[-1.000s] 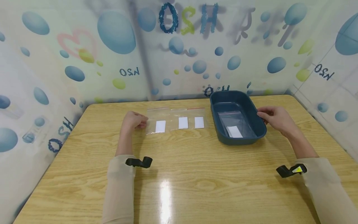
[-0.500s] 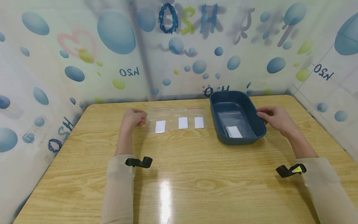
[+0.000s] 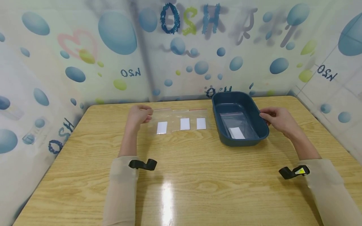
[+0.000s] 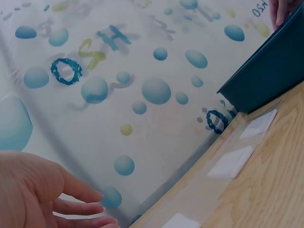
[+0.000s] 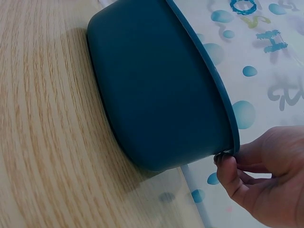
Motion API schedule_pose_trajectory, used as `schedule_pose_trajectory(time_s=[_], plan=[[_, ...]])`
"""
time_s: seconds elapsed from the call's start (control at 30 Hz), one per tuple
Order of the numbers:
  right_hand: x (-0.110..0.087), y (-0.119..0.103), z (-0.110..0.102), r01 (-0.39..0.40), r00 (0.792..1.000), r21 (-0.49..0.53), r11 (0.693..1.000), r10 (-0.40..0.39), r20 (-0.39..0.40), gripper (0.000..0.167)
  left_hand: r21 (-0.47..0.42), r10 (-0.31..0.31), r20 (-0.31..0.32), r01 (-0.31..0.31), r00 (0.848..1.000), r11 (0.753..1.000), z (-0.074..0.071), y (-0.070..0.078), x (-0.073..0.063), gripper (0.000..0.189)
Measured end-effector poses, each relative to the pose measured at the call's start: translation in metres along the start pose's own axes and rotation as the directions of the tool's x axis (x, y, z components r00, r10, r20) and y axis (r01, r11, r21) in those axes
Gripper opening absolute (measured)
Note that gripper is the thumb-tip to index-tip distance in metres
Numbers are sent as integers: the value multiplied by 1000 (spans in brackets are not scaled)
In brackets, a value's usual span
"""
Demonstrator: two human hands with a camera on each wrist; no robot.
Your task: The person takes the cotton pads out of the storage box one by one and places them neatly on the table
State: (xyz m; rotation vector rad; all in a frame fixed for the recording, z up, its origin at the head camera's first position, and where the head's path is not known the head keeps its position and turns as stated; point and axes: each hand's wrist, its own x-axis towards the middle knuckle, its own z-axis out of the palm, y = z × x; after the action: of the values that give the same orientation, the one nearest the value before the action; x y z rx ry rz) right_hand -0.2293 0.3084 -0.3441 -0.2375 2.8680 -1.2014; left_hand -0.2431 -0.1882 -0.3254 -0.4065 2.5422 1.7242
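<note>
Blue bin point(image 3: 244, 142) sits on the wooden table point(image 3: 183, 166) right of centre in the head view, open side up. Its long axis runs from upper left to lower right of the frame, steeper than a diagonal, with the far end by the patterned wall sheet point(image 3: 158, 69). The right hand point(image 3: 278, 119) pinches the rim along the right side, thumb and fingers closed on it; the right wrist view shows this pinch at the lower right, the bin's outer wall filling the middle.

Inside the bin a clear bag point(image 3: 243, 124) lies flat, its seal strip towards the top of the frame and its white card point(image 3: 237, 133) low and to the left, slightly tilted.

Left of the bin, three more clear bags form a row across the centre: left bag point(image 3: 161, 116), middle bag point(image 3: 178, 116) and right bag point(image 3: 199, 113). The row's long axis runs left to right; each white rectangle in it stands longer up the frame than across.

The left hand point(image 3: 139, 115) is at the left bag's upper left corner, its fingers apart and loosely bent in the left wrist view, holding nothing; whether it touches the bag cannot be told.
</note>
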Motion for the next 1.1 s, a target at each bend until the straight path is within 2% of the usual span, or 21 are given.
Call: schedule_pose_trajectory(time_s=[0.53, 0.7, 1.1], plan=[[0, -1, 0, 5, 1000, 0, 1000, -5, -2, 40, 28, 69, 5, -69, 998, 997, 17, 20, -11, 32], [0, 0, 1, 17, 1000, 6, 1000, -17, -6, 38, 30, 78, 25, -78, 997, 996, 23, 25, -13, 31], [0, 0, 0, 14, 1000, 5, 1000, -14, -3, 40, 31, 140, 74, -143, 987, 989, 39, 37, -22, 29]])
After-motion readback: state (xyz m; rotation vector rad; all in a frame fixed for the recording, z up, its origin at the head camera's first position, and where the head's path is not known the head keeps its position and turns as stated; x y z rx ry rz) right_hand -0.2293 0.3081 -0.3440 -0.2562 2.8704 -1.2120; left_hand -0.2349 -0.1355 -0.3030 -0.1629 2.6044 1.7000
